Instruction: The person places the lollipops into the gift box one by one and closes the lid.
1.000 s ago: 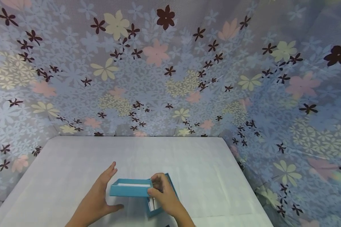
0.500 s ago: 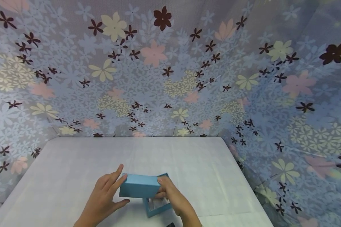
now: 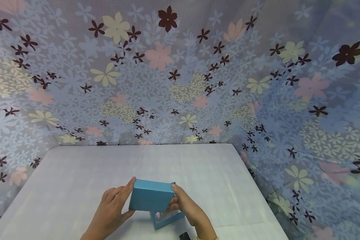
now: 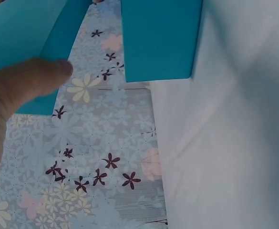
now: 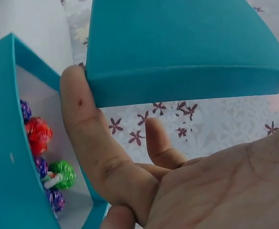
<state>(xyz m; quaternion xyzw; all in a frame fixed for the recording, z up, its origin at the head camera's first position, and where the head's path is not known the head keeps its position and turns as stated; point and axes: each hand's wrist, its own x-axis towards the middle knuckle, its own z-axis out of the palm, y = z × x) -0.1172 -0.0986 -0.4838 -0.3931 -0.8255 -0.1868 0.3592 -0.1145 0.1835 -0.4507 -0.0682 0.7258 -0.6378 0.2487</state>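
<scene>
A turquoise box lid is held tilted above the table, its outer face toward the head camera. My left hand grips its left end, fingers at the upper corner and thumb on its side in the left wrist view. My right hand holds the right end, thumb at the top corner. Below stands the matching open box, partly hidden by lid and right hand. Inside it, in the right wrist view, lie shiny wrapped lollipops: a red one, a green one with a white stick, and several purple ones.
A white-covered table lies under the hands. Behind it and to the right hangs a flowered curtain. A small black object shows at the bottom edge, near my right wrist.
The lid has turned from its hollow side showing to its outer face showing, and shifted slightly right. My left hand has come in from apart and now grips the lid's left end.
</scene>
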